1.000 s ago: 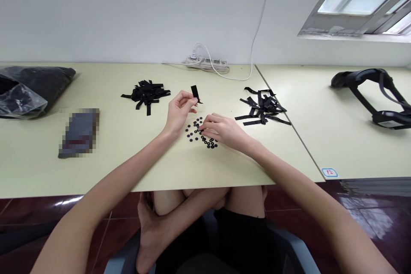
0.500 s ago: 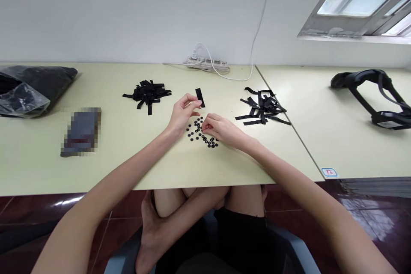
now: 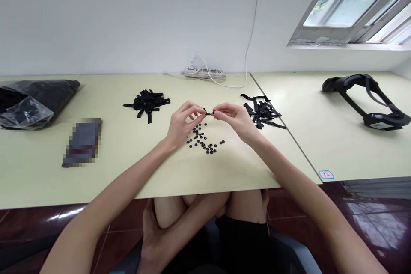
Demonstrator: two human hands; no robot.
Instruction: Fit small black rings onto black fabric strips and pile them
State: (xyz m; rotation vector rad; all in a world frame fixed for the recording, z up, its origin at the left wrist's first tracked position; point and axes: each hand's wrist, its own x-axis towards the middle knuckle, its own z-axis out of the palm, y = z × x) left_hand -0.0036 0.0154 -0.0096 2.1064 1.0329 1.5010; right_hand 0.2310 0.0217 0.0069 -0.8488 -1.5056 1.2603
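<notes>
Over the desk (image 3: 231, 171), just beyond the scattered small black rings (image 3: 207, 151), the left hand (image 3: 181, 124) pinches a black strip (image 3: 208, 114) between thumb and fingers, most of it hidden by the grip. The right hand (image 3: 236, 120) is near it, fingers narrowed on a dark bit (image 3: 212, 113) too small to tell as ring or strip end. The strip should be light and limp, like the ribbon in the left pile (image 3: 148, 100) and the right pile (image 3: 260, 113); it would likely fold if pushed, so a pinch close to its end suits it best. The rings look thin, light and probably stiff, unlikely to break but easy to fumble on the smooth desk; their outer rims seem the place for thumb and fingertip.
</notes>
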